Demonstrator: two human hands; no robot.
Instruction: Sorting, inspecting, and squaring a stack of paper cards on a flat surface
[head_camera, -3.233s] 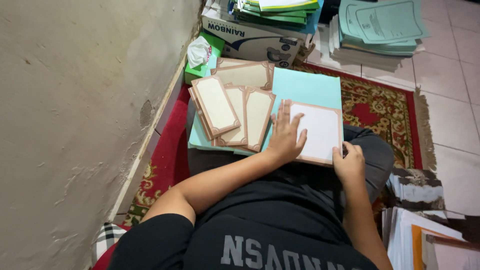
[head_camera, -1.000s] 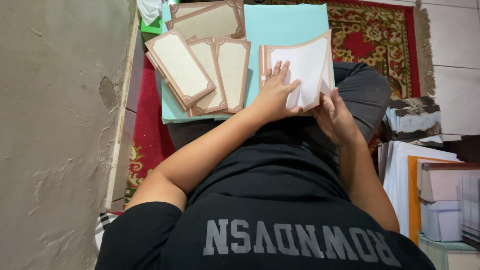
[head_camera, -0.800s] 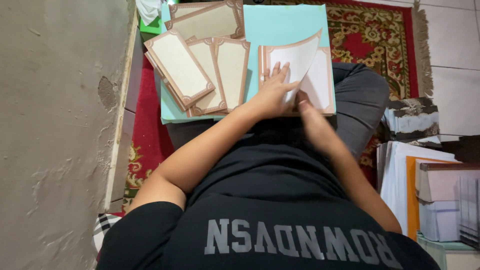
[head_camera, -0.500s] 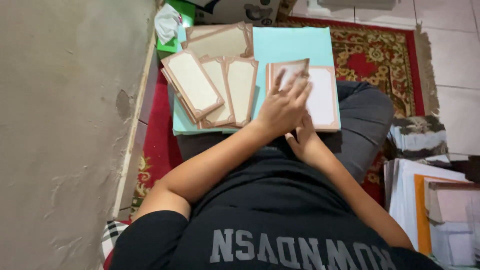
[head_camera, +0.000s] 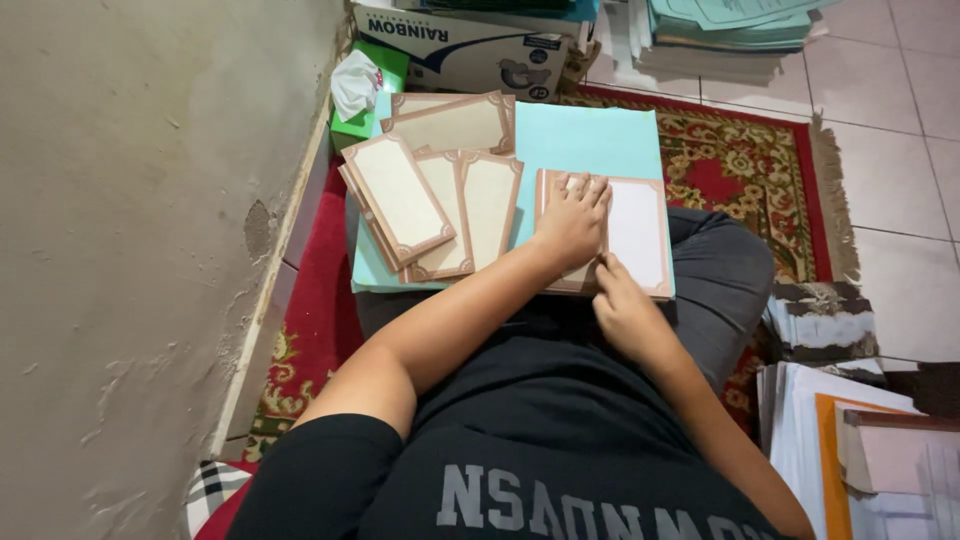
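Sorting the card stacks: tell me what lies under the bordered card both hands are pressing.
Under the bordered card shows a light blue board resting on the lap. The left hand and right hand cover its near part; more cards beneath cannot be told.

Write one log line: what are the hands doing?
left hand: flat on bordered card | right hand: at its near edge | card: on turquoise board
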